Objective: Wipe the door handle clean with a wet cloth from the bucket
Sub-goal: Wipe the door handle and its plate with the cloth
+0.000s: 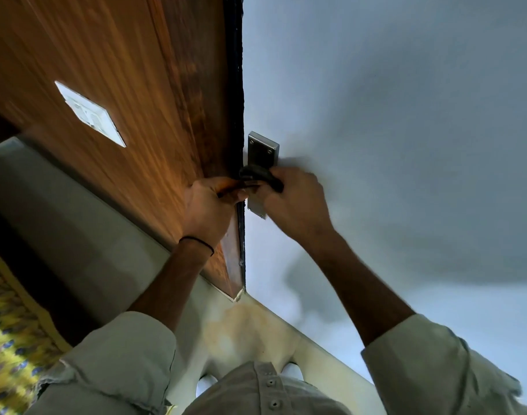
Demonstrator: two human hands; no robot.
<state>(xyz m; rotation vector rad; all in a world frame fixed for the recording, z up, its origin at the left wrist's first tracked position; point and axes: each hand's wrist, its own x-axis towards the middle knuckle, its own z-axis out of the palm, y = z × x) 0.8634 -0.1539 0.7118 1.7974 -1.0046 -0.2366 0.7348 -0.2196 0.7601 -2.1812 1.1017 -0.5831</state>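
My right hand (298, 202) closes round a dark, limp cloth (265, 176) on the rigid door handle (250, 172); my left hand (209, 208) grips the door edge (241, 229).

We see dim, soft light. The door (406, 115) bears soft grey shadows right of the handle (260, 175). Motion blur smears the right hand (295, 202) beside the handle, and wide-angle distortion bends the edges.
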